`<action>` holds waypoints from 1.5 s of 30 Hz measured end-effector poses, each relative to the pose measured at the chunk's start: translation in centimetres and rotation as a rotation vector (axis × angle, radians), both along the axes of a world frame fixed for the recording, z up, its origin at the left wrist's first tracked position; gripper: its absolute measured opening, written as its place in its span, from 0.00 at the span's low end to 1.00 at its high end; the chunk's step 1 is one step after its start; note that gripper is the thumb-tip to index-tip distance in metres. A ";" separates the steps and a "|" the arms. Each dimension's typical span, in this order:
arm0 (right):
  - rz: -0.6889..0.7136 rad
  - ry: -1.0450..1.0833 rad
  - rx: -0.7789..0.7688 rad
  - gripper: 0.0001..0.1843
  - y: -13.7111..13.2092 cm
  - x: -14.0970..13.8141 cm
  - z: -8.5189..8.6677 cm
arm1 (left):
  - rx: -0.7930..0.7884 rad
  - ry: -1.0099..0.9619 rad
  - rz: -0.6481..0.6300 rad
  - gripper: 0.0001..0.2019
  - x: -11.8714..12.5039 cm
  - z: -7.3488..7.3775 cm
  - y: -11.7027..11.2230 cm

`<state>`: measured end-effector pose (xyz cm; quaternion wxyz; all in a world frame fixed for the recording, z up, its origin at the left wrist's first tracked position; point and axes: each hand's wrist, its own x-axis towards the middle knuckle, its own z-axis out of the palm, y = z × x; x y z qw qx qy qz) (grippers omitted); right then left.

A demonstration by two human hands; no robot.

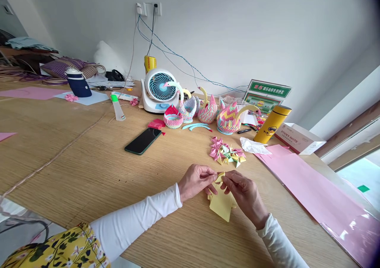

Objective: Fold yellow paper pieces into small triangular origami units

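Between my two hands is a small folded piece of yellow paper (220, 177). The fingertips of my left hand (198, 181) pinch its left end. My right hand (244, 191) pinches the right end with thumb and forefinger. Just beneath, a loose stack of yellow paper slips (221, 206) lies on the wooden table (166, 196). Beyond my hands sits a pile of folded paper triangles (227, 153) in pink, yellow and green. My fingers partly hide the folded piece.
Paper swans (208, 111) stand before a white fan (160, 88). A phone (143, 140) lies left of centre. To the right are a yellow bottle (271, 124), a sticky note box (299, 137) and large pink sheets (314, 192). A blue flask (78, 84) stands far left.
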<state>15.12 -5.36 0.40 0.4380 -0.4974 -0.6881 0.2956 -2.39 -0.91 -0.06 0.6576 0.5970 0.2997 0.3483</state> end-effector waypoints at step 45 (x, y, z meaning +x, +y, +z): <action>-0.056 -0.108 0.058 0.10 -0.1 0.1 -0.2 | 0.183 0.028 0.042 0.13 0.1 -0.5 0.1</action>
